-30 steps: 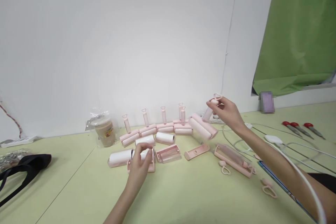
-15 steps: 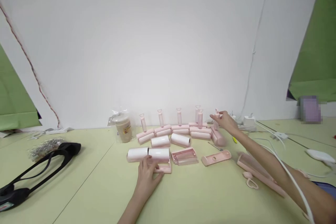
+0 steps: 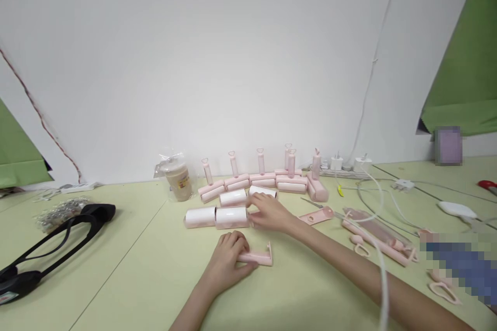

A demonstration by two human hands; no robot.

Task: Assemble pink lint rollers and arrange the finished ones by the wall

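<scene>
My left hand point(image 3: 232, 256) is closed around a pink plastic roller frame point(image 3: 258, 258), held low over the table front with its upright end pointing right. Farther back, my right hand point(image 3: 272, 212) closes around a pink roller case, mostly hidden, with a bit of pink between finger and thumb. Just left of those fingers lie white-covered lint rollers point(image 3: 232, 215), point(image 3: 200, 216) in clear and pink shells. Behind are two more white rollers point(image 3: 233, 197), point(image 3: 261, 192), one partly covered by my fingers. A flat pink cover point(image 3: 317, 215) lies beyond my right wrist.
Finished-looking pink lint rollers point(image 3: 292, 184) with upright handles point(image 3: 261, 162) line the wall. A bagged cup point(image 3: 179, 181) stands left of them, a black strap-like object point(image 3: 93, 222) at far left. A white cable point(image 3: 382, 269) crosses my right forearm; pink parts point(image 3: 378, 238) lie right.
My right hand has left the upright handle at the back right and come down to the middle. My left hand has drawn the pink frame forward and right, away from the white rollers.
</scene>
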